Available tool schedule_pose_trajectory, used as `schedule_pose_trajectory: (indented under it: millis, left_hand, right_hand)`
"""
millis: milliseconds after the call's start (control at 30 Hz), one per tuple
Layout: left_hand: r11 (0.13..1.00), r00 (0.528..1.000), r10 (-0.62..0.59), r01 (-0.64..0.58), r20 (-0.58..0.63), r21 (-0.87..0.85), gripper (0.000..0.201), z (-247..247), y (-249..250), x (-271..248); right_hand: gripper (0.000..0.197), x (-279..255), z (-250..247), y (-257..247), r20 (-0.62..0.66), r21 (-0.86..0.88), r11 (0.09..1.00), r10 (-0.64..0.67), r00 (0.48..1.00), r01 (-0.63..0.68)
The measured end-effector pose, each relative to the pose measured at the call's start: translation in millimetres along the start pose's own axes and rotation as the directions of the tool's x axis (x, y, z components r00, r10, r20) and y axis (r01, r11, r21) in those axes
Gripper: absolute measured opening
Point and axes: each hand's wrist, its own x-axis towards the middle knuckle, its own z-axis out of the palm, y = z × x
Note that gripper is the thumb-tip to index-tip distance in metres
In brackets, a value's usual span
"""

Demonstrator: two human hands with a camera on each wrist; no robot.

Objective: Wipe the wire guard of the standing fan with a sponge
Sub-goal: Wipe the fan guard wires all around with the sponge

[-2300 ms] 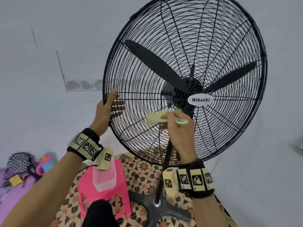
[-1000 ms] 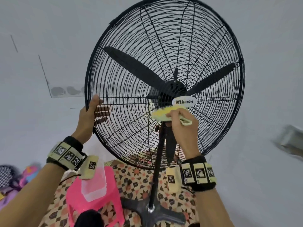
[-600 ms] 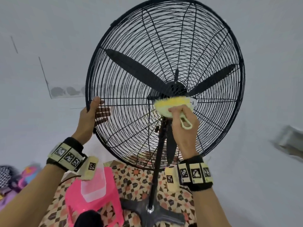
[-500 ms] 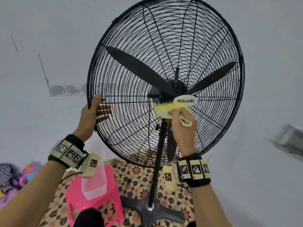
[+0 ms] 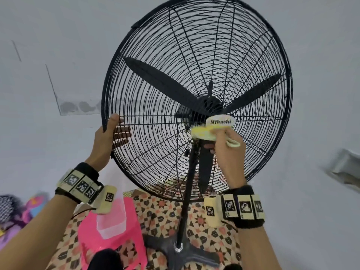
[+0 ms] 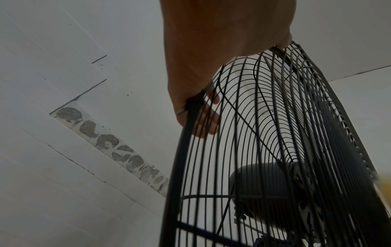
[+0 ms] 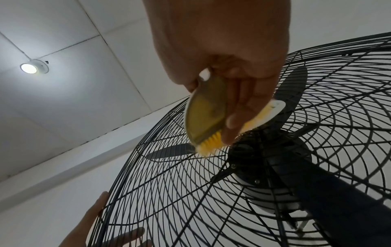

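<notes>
A black standing fan fills the head view, its round wire guard [image 5: 253, 55] tilted upward, with a white "Mikachi" badge [image 5: 220, 121] at the centre. My right hand [image 5: 228, 151] grips a pale yellow scrubber with yellow bristles [image 5: 202, 132] [image 7: 206, 115] and presses it on the guard just below the badge. My left hand [image 5: 109, 137] [image 6: 196, 103] holds the guard's left rim, thumb in front and fingers curled behind the wires. Three black blades sit still inside the guard.
A pink plastic stool [image 5: 109, 236] carrying a clear plastic tub [image 5: 112, 221] stands at the lower left, beside the fan's pole [image 5: 187, 191] and black cross base [image 5: 183, 252] on a patterned mat. Toys lie at the far left. White walls surround the fan.
The scrubber has rubbed up over the badge and back down to just below it. My left hand has kept its hold on the rim, and the fan has tipped slightly.
</notes>
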Motion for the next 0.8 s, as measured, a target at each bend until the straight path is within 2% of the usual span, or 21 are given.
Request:
schedule_pose_trajectory:
  millis: [33, 67, 133, 200, 300, 367, 433, 467, 600, 633, 767, 800]
  left_hand:
    - [1.000, 1.000, -0.001, 0.001, 0.001, -0.004, 0.097, 0.4, 0.3, 0.2]
    - [1.000, 1.000, 0.000, 0.000, 0.004, -0.003, 0.097, 1.1, 0.5, 0.8]
    - [1.000, 1.000, 0.003, -0.003, 0.008, 0.007, 0.095, 1.3, -0.1, 2.5]
    - [1.000, 1.000, 0.003, -0.003, 0.004, 0.002, 0.093, 0.4, -0.5, 2.9]
    - [1.000, 1.000, -0.010, 0.010, -0.017, -0.019, 0.092, -1.8, -2.7, 2.0]
    - [1.000, 1.000, -0.012, 0.011, -0.006, -0.021, 0.091, -2.5, -2.7, 1.2]
    - [1.000, 1.000, 0.000, 0.000, 0.008, -0.020, 0.087, 0.1, -1.2, -0.1]
    - [1.000, 1.000, 0.012, -0.012, 0.011, -0.015, 0.085, 1.6, -0.5, -1.1]
    - [0.999, 1.000, 0.018, -0.018, -0.018, -0.029, 0.091, 2.6, -2.0, -2.2]
    - [0.999, 1.000, 0.016, -0.016, -0.017, -0.035, 0.092, 1.5, -2.3, -1.7]
    - [1.000, 1.000, 0.011, -0.010, 0.022, -0.018, 0.098, -2.6, -3.2, 0.6]
    - [1.000, 1.000, 0.013, -0.013, 0.028, -0.014, 0.097, -2.3, -2.9, 1.1]
  right_hand:
    - [0.019, -2.6, -1.6, -3.4, -0.032, 0.053, 0.998, -0.022, 0.999, 0.024]
    - [0.030, -5.2, -1.6, -4.7, -0.058, 0.094, 0.995, -0.028, 0.998, 0.033]
    - [0.049, -10.9, 4.9, 0.9, -0.051, 0.149, 0.988, 0.045, 0.998, -0.037]
    - [0.043, -21.9, 16.2, 9.6, 0.063, 0.183, 0.975, 0.116, 0.991, -0.125]
    - [0.041, -36.6, 23.3, 13.9, 0.165, 0.205, 0.965, 0.131, 0.977, -0.164]
    - [0.048, -34.8, 19.0, 8.0, 0.119, 0.307, 0.930, 0.174, 0.978, -0.203]
    - [0.056, -26.6, 12.8, 6.6, 0.012, 0.396, 0.903, 0.178, 0.984, -0.168]
    - [0.059, -25.6, 12.5, 5.7, 0.002, 0.404, 0.901, 0.173, 0.985, -0.159]
    - [0.060, -47.6, 26.1, 9.1, 0.237, 0.280, 0.939, 0.134, 0.962, -0.199]
    - [0.059, -50.7, 27.3, 11.1, 0.248, 0.285, 0.938, 0.127, 0.961, -0.198]
    - [0.063, -36.7, 21.2, 21.9, 0.029, 0.380, 0.908, 0.177, 0.984, -0.175]
    - [0.065, -34.9, 21.1, 23.6, 0.018, 0.391, 0.905, 0.174, 0.985, -0.168]
